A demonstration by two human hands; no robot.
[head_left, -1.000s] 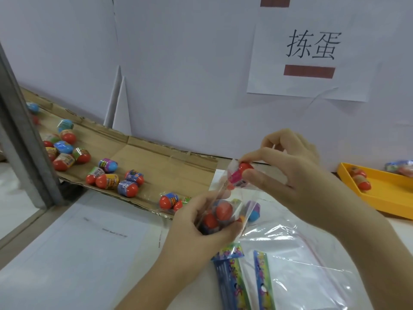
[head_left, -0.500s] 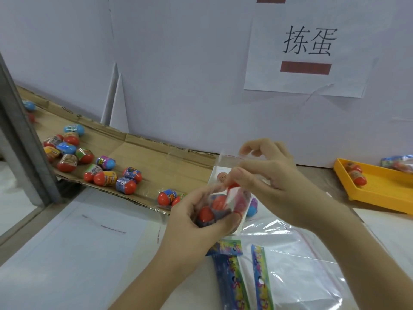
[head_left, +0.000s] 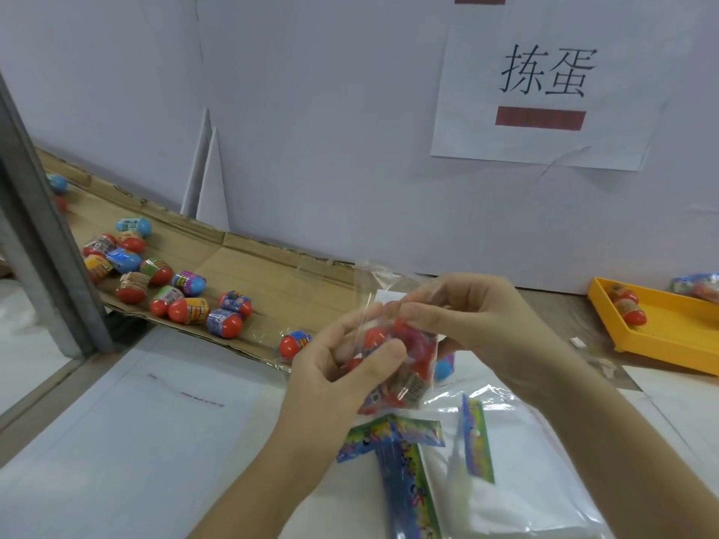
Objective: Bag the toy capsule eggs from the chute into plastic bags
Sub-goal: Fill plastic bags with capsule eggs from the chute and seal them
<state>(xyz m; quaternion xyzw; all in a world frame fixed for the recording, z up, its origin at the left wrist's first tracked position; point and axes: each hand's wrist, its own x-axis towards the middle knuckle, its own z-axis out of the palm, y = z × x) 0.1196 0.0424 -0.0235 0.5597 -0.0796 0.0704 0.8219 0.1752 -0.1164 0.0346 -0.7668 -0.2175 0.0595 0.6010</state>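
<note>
Both hands (head_left: 342,367) (head_left: 467,317) grip egg-filled bag (head_left: 404,367) (fingers curled round it) above table (head_left: 128,441).

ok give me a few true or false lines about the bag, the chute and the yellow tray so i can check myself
1. The left hand and the right hand both hold the clear bag. True.
2. The clear bag is empty. False: it has several capsule eggs inside.
3. The cardboard chute has nothing on it. False: many loose eggs lie on it.
4. The yellow tray sits off to the right with a red egg in it. True.
</note>
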